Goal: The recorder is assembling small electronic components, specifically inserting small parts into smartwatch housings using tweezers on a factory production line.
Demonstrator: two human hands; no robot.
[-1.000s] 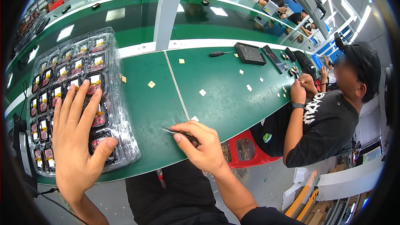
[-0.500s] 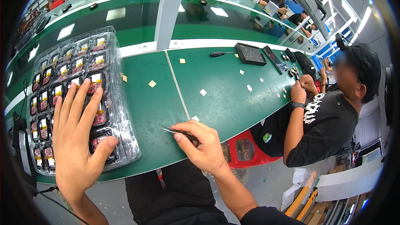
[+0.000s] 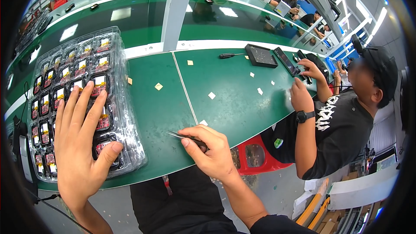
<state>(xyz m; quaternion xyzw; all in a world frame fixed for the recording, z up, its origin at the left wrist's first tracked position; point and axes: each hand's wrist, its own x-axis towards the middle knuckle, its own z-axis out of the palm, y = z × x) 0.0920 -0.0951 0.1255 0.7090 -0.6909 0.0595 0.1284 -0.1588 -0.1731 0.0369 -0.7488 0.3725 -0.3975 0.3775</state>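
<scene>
My left hand (image 3: pixel 80 143) is spread flat with its fingers apart over a clear plastic tray (image 3: pixel 134 147) on the left of the green table. Rows of small black-cased devices (image 3: pixel 103 63) sit in the tray's pockets, showing red circuit boards and white and yellow pieces. Some of them are hidden under that hand. Close to the table's front edge, my right hand (image 3: pixel 210 151) is closed around dark tweezers (image 3: pixel 184 136). Their thin metal tips point left toward the tray, and nothing shows between them.
Small pale paper squares (image 3: pixel 158 86) lie scattered on the green table (image 3: pixel 147 117). Farther right are a screwdriver (image 3: pixel 227 55), a black parts box (image 3: pixel 261 56) and a phone (image 3: pixel 284 62). A co-worker (image 3: pixel 342 121) sits at the right by a red stool (image 3: pixel 255 156). A grey post (image 3: pixel 177 13) rises behind the table.
Both my hands and the tweezers stay where they were. The co-worker's hands have moved apart, one reaching farther back near the phone.
</scene>
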